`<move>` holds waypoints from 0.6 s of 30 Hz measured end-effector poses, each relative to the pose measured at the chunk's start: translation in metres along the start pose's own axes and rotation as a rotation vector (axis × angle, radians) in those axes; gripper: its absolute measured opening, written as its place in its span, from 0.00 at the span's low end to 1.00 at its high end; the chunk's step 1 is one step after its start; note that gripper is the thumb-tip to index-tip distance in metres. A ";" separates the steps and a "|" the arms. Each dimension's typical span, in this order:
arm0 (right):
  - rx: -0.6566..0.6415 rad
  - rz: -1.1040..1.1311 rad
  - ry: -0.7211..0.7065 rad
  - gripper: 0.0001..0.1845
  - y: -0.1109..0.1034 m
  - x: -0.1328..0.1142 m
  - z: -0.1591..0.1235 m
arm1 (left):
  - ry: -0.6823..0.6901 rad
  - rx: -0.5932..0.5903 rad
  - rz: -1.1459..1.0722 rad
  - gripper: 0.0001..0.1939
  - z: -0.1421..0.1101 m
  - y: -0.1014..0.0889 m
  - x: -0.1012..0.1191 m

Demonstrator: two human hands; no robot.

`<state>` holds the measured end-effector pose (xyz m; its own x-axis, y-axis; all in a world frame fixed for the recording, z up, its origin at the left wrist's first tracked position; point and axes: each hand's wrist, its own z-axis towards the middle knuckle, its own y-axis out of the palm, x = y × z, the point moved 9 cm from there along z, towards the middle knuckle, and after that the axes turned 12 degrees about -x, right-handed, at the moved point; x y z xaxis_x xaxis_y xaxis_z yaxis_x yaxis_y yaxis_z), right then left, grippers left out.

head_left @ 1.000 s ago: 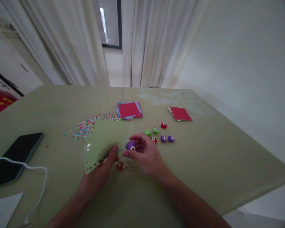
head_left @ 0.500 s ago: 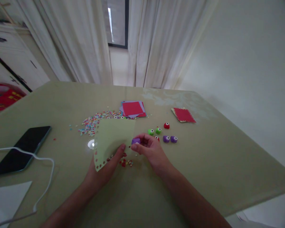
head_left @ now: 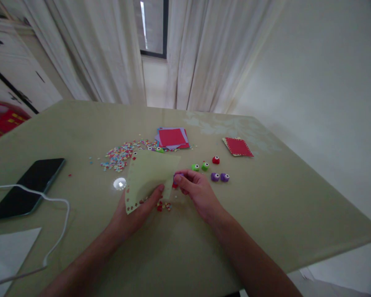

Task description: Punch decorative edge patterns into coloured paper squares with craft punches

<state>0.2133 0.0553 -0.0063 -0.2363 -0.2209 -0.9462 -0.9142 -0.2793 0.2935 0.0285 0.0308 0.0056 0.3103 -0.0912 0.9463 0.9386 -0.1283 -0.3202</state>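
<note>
My left hand pinches the near edge of a light green paper sheet whose border is punched with small holes. My right hand is closed round a small purple paper punch, mostly hidden by the fingers, at the sheet's right edge. A few red and coloured punched bits lie on the table between my hands.
Several small punches, green, red and purple, sit right of my hands. A stack of coloured paper, a red sheet, scattered confetti, a phone with a white cable and white paper lie on the olive table.
My right hand turned over and closed round the purple punch, moving it to the green sheet's right edge. The left hand kept its hold on the sheet.
</note>
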 end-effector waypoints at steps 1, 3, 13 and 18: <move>0.002 0.001 -0.006 0.23 0.000 0.000 0.000 | -0.002 0.005 0.006 0.21 0.000 0.000 0.000; 0.007 0.006 -0.019 0.23 -0.001 0.001 0.001 | -0.009 -0.001 0.006 0.21 0.001 0.000 0.000; 0.038 -0.043 -0.028 0.21 -0.004 -0.002 -0.001 | -0.103 -0.033 0.027 0.23 0.004 0.000 -0.008; 0.036 -0.010 -0.068 0.20 -0.002 -0.006 -0.001 | -0.080 -0.022 0.014 0.21 0.003 0.000 -0.003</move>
<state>0.2171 0.0566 -0.0013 -0.2482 -0.1539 -0.9564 -0.9276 -0.2467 0.2805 0.0281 0.0344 0.0027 0.3350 -0.0136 0.9421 0.9310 -0.1491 -0.3332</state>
